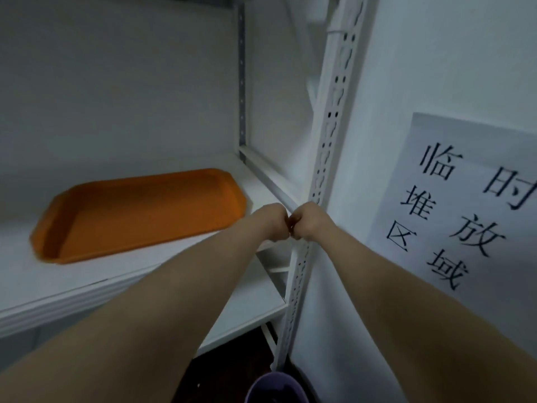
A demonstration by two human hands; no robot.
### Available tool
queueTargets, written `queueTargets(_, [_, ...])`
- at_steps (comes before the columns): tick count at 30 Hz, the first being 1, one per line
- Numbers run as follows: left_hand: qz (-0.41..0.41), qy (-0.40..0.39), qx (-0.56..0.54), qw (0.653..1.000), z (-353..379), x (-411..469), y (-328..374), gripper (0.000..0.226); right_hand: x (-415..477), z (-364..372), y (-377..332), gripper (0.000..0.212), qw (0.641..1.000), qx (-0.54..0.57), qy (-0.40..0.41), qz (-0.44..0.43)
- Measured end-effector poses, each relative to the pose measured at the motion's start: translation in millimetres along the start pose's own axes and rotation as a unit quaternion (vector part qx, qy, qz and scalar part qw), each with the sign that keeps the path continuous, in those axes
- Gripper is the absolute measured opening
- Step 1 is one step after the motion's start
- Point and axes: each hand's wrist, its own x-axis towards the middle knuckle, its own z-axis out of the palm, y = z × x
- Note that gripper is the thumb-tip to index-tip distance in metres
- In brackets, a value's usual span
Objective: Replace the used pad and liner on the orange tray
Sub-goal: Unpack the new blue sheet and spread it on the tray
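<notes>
The orange tray lies flat on the white shelf of a metal rack, its long side running toward the rack's right end. From my remote station I see its floor bare: no pad, no liner, nothing inside it. I judge it a stiff moulded plastic piece, light, smooth and rather slick, not fragile. The raised rim at either short end looks to me the sound place to take hold, thumbs over the lip, or it could stay put while a fresh liner is laid in. A liner and pad would likely be thin and limp and want both hands to spread; neither is in view.

Just right of the tray's near corner, the wearer's left hand and right hand meet knuckle to knuckle, the fingers of both curled into fists. Nothing shows in either, though the palms are turned from the camera. The fists hang in front of the rack's perforated white upright, apart from the tray.

Below, a lower shelf juts out beneath the forearms. At the bottom edge, the rim of a purple container shows against a dark floor; I cannot tell what it holds. On the wall to the right, a paper sign carries large black Chinese characters.
</notes>
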Motion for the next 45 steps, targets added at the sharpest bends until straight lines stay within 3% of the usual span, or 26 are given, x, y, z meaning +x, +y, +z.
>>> queueTargets(9, [-0.078, 0.050, -0.002, 0.996, -77.4, -26.0, -111.4, 0.024, 42.6, 11.4, -108.8, 0.029, 0.994, 0.065, 0.039, -0.081])
queueTargets(12, [-0.113, 0.074, 0.006, 0.991, -98.1, -37.0, -179.2, 0.010, 63.1, 38.6, -161.4, 0.033, 0.994, 0.073, 0.020, -0.085])
queueTargets(16, [-0.178, 0.092, 0.025, 0.979, -126.5, -55.0, -265.3, 0.027, 85.6, 79.4, -240.1, 0.044, 0.993, 0.056, -0.026, -0.100])
queueTargets(22, [-0.257, 0.097, 0.069, 0.959, -164.0, -84.7, -371.2, 0.017, 108.1, 126.7, -349.1, 0.050, 0.986, 0.033, -0.066, -0.148])
queueTargets(27, [-0.321, 0.121, 0.024, 0.939, -171.6, -117.4, -439.0, 0.013, 116.9, 163.0, -422.6, 0.046, 0.970, -0.026, -0.103, -0.217])
queueTargets(32, [-0.420, 0.175, -0.018, 0.890, -159.3, -167.8, -481.6, 0.048, 108.6, 199.8, -479.7, 0.052, 0.940, -0.052, -0.148, -0.302])
queueTargets(38, [-0.493, 0.147, -0.045, 0.856, -135.0, -206.5, -506.1, 0.081, 94.7, 234.2, -503.8, 0.050, 0.913, -0.079, -0.186, -0.353])
queueTargets(41, [-0.521, 0.171, -0.053, 0.834, -122.7, -219.4, -516.2, 0.077, 90.6, 241.1, -510.6, 0.051, 0.905, -0.082, -0.201, -0.367])
queueTargets(45, [-0.505, 0.175, -0.033, 0.844, -112.9, -230.8, -531.2, 0.050, 84.5, 250.5, -515.3, 0.049, 0.896, -0.080, -0.214, -0.381])
